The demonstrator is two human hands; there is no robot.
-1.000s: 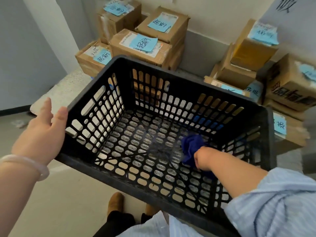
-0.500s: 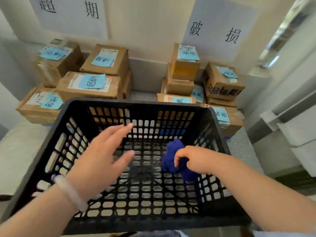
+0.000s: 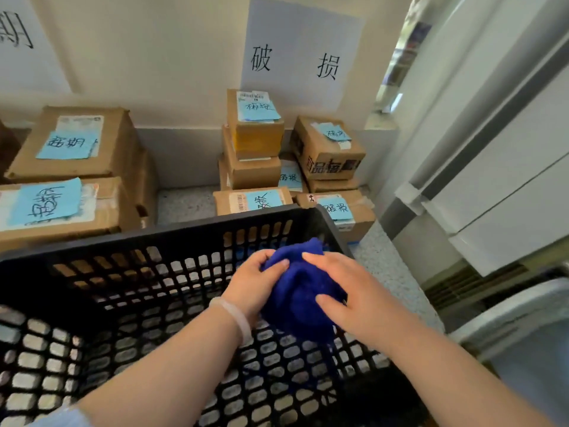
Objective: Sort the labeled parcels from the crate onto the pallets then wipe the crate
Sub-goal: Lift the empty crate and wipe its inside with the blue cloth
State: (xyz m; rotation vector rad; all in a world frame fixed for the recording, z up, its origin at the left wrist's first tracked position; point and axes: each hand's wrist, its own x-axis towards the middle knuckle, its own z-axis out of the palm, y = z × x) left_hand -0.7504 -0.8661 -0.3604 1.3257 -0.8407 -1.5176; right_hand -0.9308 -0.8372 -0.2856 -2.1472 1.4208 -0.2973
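A black perforated plastic crate (image 3: 154,238) fills the lower left of the head view, with no parcels inside it. Above its right half I hold a bunched dark blue cloth (image 3: 300,291) with both hands. My left hand (image 3: 251,283), with a pale bracelet on the wrist, grips the cloth's left side. My right hand (image 3: 354,298) grips its right side, thumb across the front. Cardboard parcels with blue handwritten labels stand beyond the crate: one stack at the left (image 3: 70,167), another at the middle right (image 3: 326,149).
A white paper sign with two black characters (image 3: 295,57) hangs on the wall above the right stack; another sign shows at the top left edge (image 3: 18,35). White panels (image 3: 492,180) and a grey rounded object (image 3: 523,328) stand close on the right. Speckled floor lies between the stacks.
My left hand has moved right from above the crate's middle and taken hold of the cloth beside my right hand. The view has shifted right and closer to the crate.
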